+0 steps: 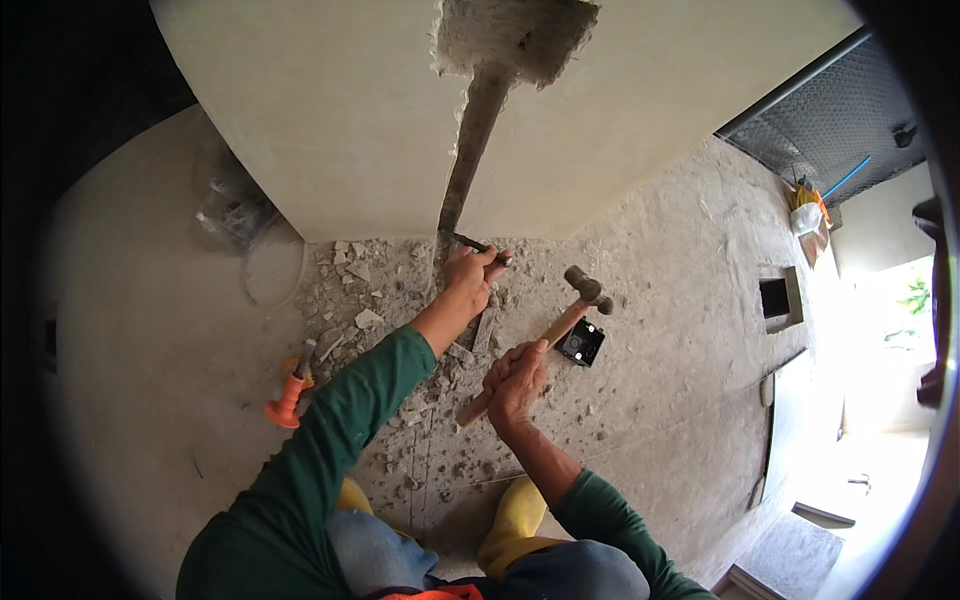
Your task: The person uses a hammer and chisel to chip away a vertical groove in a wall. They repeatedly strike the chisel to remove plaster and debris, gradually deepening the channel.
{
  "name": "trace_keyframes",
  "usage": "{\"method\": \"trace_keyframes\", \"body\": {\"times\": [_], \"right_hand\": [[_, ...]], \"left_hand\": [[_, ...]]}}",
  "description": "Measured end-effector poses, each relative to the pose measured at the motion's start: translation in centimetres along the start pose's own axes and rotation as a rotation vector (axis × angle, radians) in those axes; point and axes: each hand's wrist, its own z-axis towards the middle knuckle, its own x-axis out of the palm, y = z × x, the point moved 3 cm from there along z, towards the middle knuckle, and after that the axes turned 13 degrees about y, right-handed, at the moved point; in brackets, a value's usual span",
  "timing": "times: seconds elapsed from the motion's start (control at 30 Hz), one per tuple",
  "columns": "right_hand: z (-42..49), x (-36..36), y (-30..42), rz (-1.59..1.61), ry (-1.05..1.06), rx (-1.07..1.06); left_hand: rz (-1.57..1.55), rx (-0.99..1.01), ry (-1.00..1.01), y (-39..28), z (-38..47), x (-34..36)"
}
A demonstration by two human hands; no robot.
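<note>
My left hand (470, 275) grips a dark metal chisel (480, 247), its far end at the foot of a channel (477, 135) cut in the plastered wall (360, 127). The channel runs up to a wider chipped recess (514, 37). In my right hand (517, 381) is the wooden handle of a ball-peen hammer (589, 289), with its head raised to the right of the chisel. A black square electrical box (580, 343) lies on the floor beside the hammer handle.
Broken plaster and rubble (367, 319) cover the floor at the wall's base. A chisel with an orange hand guard (285, 405) lies left of my left arm. A clear plastic bag (232, 214) is at the left, a square floor opening (776, 298) at the right, bags (808, 217) beyond.
</note>
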Motion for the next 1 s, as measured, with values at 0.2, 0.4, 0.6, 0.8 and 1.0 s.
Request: {"method": "trace_keyframes", "body": {"times": [0.2,0.4,0.6,0.8,1.0], "right_hand": [[0.1,-0.3,-1.5,0.060,-0.084,0.069],[0.9,-0.5,-1.1,-0.196,0.093,0.199],[2.4,-0.5,1.0,-0.505,0.131,0.138],[3.1,-0.2,1.9,-0.756,0.197,-0.028],[2.9,0.3,2.1,-0.644,0.058,-0.060]], "left_hand": [[-0.108,0.024,-0.144,0.4,0.1,1.2],[-0.110,0.059,-0.021,0.0,0.8,1.1],[-0.154,0.025,0.048,-1.1,0.8,0.3],[-0.304,0.051,0.039,-2.6,0.4,-0.6],[-0.260,0.046,0.088,-2.9,0.2,-1.1]]}}
